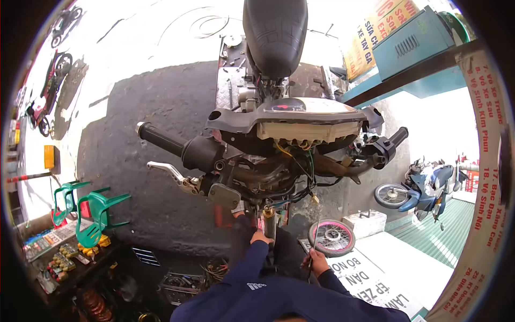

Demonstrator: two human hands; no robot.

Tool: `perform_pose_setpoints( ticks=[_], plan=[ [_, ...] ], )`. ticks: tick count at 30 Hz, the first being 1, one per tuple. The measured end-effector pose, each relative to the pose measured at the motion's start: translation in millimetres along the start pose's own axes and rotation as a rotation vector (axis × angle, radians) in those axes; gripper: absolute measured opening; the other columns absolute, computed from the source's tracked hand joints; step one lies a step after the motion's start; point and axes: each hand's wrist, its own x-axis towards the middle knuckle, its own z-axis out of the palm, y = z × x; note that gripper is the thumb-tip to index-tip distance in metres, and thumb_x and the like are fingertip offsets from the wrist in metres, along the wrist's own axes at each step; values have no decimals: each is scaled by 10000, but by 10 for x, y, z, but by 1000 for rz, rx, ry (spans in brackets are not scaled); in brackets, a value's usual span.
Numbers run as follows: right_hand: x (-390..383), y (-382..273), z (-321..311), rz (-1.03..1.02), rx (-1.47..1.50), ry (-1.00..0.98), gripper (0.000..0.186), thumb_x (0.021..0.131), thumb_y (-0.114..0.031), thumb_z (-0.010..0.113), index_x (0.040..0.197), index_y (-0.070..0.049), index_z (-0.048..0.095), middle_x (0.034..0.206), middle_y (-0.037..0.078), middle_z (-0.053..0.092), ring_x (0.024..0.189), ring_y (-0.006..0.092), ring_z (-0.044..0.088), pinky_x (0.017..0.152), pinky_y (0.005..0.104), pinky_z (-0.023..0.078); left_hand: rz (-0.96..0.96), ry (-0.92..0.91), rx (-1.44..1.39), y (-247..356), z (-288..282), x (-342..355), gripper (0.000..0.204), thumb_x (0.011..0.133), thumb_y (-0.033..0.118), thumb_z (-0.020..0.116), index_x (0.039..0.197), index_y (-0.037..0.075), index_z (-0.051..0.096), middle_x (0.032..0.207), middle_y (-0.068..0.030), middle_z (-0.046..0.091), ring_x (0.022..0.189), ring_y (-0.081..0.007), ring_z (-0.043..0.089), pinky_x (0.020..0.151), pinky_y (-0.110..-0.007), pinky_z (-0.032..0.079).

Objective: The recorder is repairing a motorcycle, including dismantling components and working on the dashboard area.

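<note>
L grip [261, 236] seems clasped on fork tube [269, 220], prob. steadying it; R grip [318, 262] holds thin rod [316, 234] low, prob. for reach.

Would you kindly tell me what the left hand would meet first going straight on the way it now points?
The left hand would probably meet the gold-topped metal cylinder first, right next to it; whether they touch is hard to tell.
</note>
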Motion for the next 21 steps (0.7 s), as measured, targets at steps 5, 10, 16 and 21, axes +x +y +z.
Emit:
perform_pose_setpoints(
  ticks=[5,10,16,21],
  plan=[
    [-480,99,406,-119,-130,-56,219,928,-220,567,1002,-24,507,685,83,563,592,217,606,546,377,536,318,154,-118,-189,-735,-420,619,683,366,772,1147,4,582,1087,-194,632,1035,-321,600,897,-383,469],
    [-493,-50,505,-395,-282,43,194,910,-158,573,1033,-22,509,688,69,556,571,187,583,513,343,514,369,166,-113,-614,-1641,-959,533,717,389,736,1068,3,622,984,-183,658,954,-319,625,837,-391,489],
    [-699,-458,403,-544,-7,147,254,897,-112,555,1128,-36,479,701,71,558,524,172,550,451,324,472,572,32,76,-5,-2384,-1829,505,787,350,719,1106,-22,596,954,-157,674,873,-240,661,776,-340,506],
    [-1188,-839,611,-772,265,242,324,913,-72,456,1237,-64,446,741,74,542,501,153,515,439,280,451,944,-36,-65,954,-2929,-3088,293,819,218,697,966,-20,611,841,-146,655,783,-239,633,725,-332,479]
  ],
)
